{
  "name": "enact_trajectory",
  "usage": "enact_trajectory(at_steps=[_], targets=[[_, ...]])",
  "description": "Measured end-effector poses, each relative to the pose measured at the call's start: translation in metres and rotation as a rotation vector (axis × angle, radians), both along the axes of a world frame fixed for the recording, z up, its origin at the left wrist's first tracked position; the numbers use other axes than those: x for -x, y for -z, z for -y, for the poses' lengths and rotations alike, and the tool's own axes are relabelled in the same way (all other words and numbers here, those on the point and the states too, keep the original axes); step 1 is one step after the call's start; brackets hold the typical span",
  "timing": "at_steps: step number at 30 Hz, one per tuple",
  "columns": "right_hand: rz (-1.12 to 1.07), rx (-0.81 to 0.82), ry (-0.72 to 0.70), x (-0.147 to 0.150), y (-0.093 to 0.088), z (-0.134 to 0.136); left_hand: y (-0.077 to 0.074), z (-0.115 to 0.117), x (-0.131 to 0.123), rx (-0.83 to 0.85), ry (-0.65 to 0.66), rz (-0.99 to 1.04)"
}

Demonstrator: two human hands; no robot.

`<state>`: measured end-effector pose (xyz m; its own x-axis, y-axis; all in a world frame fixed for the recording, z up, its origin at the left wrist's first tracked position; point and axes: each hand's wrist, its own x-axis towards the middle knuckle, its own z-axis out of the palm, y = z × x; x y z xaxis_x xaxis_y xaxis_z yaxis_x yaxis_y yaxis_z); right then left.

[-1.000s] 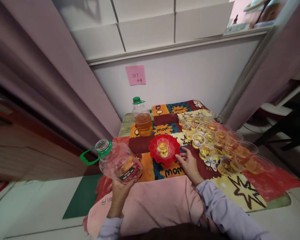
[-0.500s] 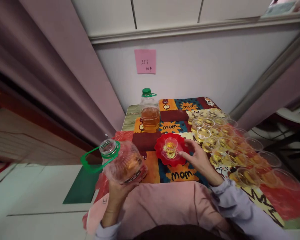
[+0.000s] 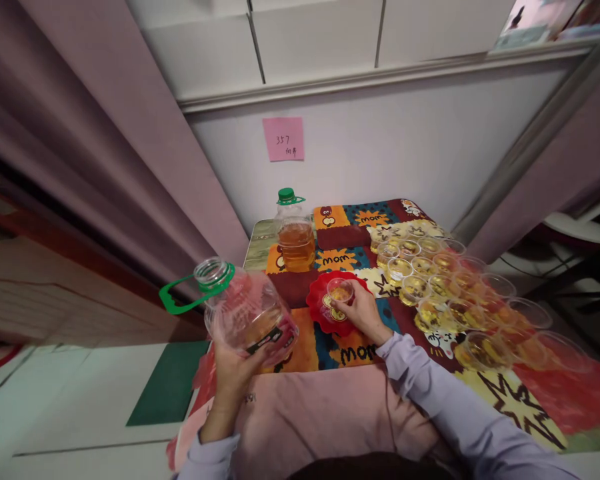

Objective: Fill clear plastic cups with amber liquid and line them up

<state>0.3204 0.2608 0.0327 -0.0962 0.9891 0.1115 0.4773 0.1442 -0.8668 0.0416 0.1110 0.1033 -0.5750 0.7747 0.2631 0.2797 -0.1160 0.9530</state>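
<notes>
My left hand (image 3: 235, 367) holds a large clear jug (image 3: 253, 317) from below, tilted to the left, with its green handle hanging off the uncapped neck and some amber liquid inside. The fingers of my right hand (image 3: 364, 310) are closed round a small clear cup (image 3: 340, 291) holding a little yellow liquid. That cup is over a red scalloped plate (image 3: 320, 313) near the middle of the table. Many similar cups (image 3: 415, 288) with yellow liquid stand in rows to the right of my right hand.
A second jug (image 3: 296, 245) with a green cap and amber liquid stands upright at the back left of the patterned tablecloth (image 3: 345, 237). Behind the table is a wall with a pink note (image 3: 284, 140). A curtain (image 3: 180, 167) hangs at the left.
My right hand has moved left and closed on the small cup. My left hand still holds the jug, now less tipped. The view has shifted slightly.
</notes>
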Motion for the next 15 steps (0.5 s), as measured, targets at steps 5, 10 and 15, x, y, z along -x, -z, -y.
enact_trajectory(at_steps=[5,10,15], targets=[[-0.124,-0.094,0.101,-0.029,-0.023,0.003,-0.022,-0.048,-0.03,-0.245,0.218,0.127],[-0.217,-0.148,0.222,-0.069,-0.042,0.013,-0.003,-0.105,-0.089,-0.312,0.392,0.156],[-0.263,-0.155,0.28,-0.095,-0.053,0.027,0.034,-0.132,-0.125,-0.273,0.459,0.16]])
